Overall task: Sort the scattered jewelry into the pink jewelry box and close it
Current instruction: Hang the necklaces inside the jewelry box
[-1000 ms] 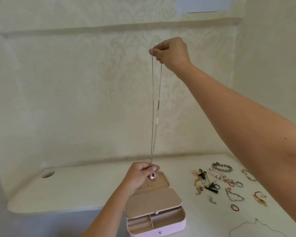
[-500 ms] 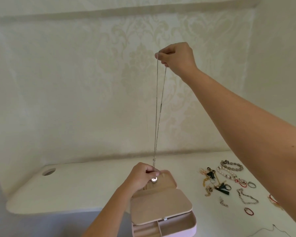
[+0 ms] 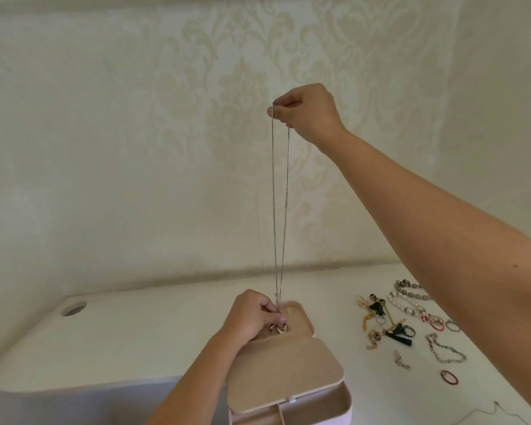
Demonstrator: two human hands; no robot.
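Note:
A long silver necklace hangs taut and vertical between my hands. My right hand pinches its top end high in front of the wall. My left hand pinches the lower end by its pendant, just above the raised lid of the open pink jewelry box. The box stands at the table's near edge, with a beige inner flap and a pulled-out drawer with dividers below. Scattered jewelry lies on the white table to the right: bead bracelets, chains, rings, tassel earrings.
The white table runs along a patterned wall and has a round cable hole at the far left. A thin dark chain lies at the bottom right edge. A red ring lies nearest me.
Both hands have lowered a little with the necklace still stretched between them, and the pendant end has come down closer to the box. The view has tilted and shifted.

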